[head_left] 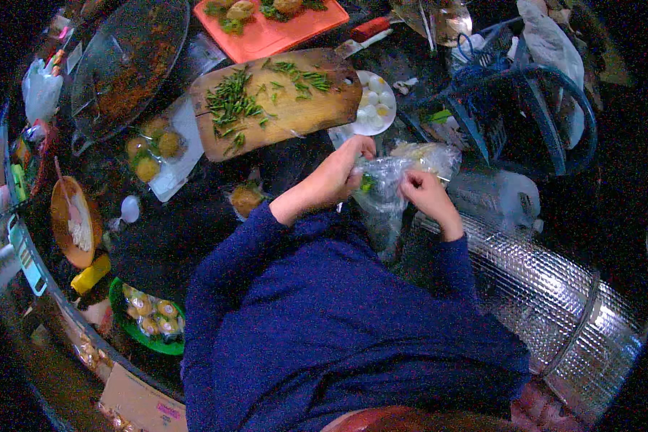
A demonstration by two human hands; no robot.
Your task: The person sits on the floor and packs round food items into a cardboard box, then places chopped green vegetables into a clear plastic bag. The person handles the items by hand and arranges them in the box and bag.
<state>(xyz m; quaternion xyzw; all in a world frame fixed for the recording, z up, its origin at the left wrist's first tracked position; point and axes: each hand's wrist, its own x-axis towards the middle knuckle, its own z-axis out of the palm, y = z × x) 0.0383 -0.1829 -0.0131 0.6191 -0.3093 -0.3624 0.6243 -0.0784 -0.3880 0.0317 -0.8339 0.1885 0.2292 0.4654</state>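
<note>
In front of my chest a crumpled clear plastic bag [383, 186] hangs between both hands. My left hand [337, 170] pinches its upper left edge, close to a bit of green stuff [366, 182] seen at the bag. With curled fingers, my right hand [429, 197] grips the bag's right side. Just beyond that hand is another plastic bag [429, 156] with pale yellowish contents I cannot make out. Past my left hand lies a wooden cutting board [297, 116] scattered with chopped green pieces [232, 100]. A white plate of halved boiled eggs [377, 100] stands by the board's right end.
A blue plastic basket [586, 108] and a translucent jug [497, 194] stand at right, above a silvery quilted insulating cover [545, 291]. Beyond the board lies a red tray [281, 35]. Leftward are wrapped round foods [154, 148], a brown bowl [67, 232] and a green plate [167, 345].
</note>
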